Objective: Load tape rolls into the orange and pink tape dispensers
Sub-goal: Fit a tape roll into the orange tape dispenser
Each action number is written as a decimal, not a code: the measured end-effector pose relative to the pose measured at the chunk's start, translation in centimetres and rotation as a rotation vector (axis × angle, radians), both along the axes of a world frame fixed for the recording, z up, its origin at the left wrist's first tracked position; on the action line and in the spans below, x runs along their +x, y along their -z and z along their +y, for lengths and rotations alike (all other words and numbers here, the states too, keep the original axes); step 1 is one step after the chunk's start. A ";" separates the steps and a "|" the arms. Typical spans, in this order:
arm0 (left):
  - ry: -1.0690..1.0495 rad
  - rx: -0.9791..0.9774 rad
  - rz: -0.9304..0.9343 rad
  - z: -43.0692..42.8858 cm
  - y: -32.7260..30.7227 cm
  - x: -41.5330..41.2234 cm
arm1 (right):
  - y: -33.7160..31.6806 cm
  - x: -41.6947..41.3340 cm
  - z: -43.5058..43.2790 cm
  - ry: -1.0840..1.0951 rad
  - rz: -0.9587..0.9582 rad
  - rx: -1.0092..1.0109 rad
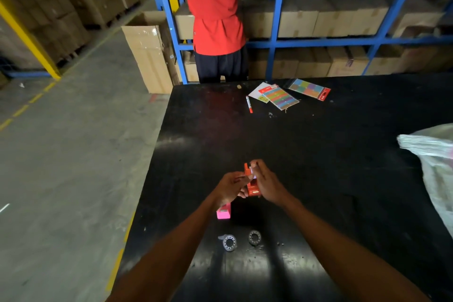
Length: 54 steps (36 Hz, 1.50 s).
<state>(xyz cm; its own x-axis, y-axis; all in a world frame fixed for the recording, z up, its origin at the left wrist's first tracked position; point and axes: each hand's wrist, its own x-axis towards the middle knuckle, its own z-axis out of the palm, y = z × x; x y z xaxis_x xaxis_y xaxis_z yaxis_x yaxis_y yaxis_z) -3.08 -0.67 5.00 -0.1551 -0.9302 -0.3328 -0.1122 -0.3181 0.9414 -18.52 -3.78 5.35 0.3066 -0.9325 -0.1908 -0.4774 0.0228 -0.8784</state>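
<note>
Both my hands hold the orange tape dispenser (pixel 252 189) just above the black table (pixel 318 154). My left hand (pixel 231 186) grips its left side. My right hand (pixel 266 182) covers its right side, with the fingertips pinched at the top of the dispenser. Whether a roll sits inside is hidden by my fingers. The pink tape dispenser (pixel 223 213) stands on the table under my left wrist. Two tape rolls lie nearer to me: one (pixel 229 243) on the left with a loose tail of tape, the other (pixel 255 238) to its right.
A red-and-white marker (pixel 249 104) and packs of coloured sticky notes (pixel 282 97) lie at the table's far edge. A plastic bag (pixel 436 167) sits at the right edge. A person in a red shirt (pixel 210 7) stands beyond the table by blue shelving with boxes.
</note>
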 end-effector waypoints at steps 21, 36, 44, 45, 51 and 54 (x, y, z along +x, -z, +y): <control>0.022 0.257 -0.325 -0.1 4.9 1.1 | 2.3 -3.7 -0.1 0.163 0.111 0.092; 0.115 0.108 -1.009 -2.0 11.0 -4.2 | 6.7 -3.3 1.1 0.082 -0.037 0.103; 0.260 0.071 -1.150 -2.7 11.0 -4.1 | 7.2 -3.6 1.2 0.100 -0.041 0.122; 0.299 0.059 -1.182 -2.7 10.6 -3.9 | 7.2 -3.5 1.2 0.109 -0.048 0.115; 0.217 -0.197 -0.999 -3.6 6.0 -2.8 | 7.4 -3.7 1.0 0.160 -0.053 0.065; 0.095 -0.020 -0.390 -3.2 3.3 -3.0 | 7.3 -3.9 0.9 0.197 -0.045 0.040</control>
<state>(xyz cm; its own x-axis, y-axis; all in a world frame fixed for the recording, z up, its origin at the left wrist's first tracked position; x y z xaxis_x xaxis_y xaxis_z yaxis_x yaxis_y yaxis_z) -6.05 -3.87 1.73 -0.1059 -0.9246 -0.3658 -0.4904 -0.2714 0.8281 -22.39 -2.93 -1.97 0.1277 -0.9674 -0.2187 -0.4206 0.1469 -0.8953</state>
